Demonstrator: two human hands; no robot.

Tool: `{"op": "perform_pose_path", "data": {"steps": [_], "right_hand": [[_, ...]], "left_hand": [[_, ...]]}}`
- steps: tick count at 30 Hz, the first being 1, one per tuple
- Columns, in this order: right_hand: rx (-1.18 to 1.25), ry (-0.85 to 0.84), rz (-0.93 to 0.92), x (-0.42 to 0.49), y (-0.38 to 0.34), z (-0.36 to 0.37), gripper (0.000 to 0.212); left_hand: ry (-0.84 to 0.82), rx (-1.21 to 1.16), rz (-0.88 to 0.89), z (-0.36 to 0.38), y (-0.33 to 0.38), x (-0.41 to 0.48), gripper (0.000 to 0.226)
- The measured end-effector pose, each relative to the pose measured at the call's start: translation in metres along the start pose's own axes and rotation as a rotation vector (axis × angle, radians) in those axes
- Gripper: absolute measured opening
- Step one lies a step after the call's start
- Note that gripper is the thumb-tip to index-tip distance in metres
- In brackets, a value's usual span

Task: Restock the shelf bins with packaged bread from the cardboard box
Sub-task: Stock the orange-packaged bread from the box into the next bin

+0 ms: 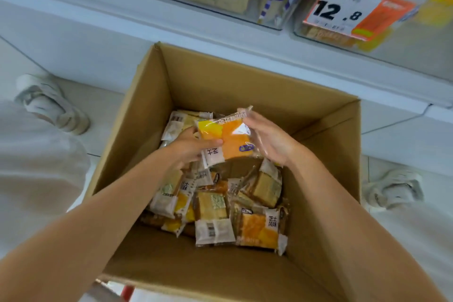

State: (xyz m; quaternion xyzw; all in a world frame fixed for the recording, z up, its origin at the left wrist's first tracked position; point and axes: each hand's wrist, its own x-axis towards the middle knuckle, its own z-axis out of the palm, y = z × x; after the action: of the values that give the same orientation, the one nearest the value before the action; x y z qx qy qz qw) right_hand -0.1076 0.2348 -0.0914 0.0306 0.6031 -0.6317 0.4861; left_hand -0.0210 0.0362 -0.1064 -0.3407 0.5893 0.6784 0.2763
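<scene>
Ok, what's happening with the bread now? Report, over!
Left hand and right hand both hold one orange bread pack over the cardboard box. More packs loose underneath. Nothing seen blocking the shelf bins.

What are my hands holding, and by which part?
A bread packet above the cardboard box: the left hand pinches its left edge, the right hand holds its right edge.
</scene>
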Motion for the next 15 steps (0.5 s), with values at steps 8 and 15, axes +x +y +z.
{"op": "perform_pose_path", "data": {"steps": [8, 15], "right_hand": [[-0.111, 0.162, 0.068, -0.024, 0.013, 0.003, 0.065], [-0.597, 0.268, -0.206, -0.037, -0.007, -0.003, 0.031]], "left_hand": [[-0.067, -0.105, 0.083, 0.001, 0.001, -0.024, 0.043], [-0.071, 0.146, 0.151, -0.013, 0.001, -0.039, 0.086]]}}
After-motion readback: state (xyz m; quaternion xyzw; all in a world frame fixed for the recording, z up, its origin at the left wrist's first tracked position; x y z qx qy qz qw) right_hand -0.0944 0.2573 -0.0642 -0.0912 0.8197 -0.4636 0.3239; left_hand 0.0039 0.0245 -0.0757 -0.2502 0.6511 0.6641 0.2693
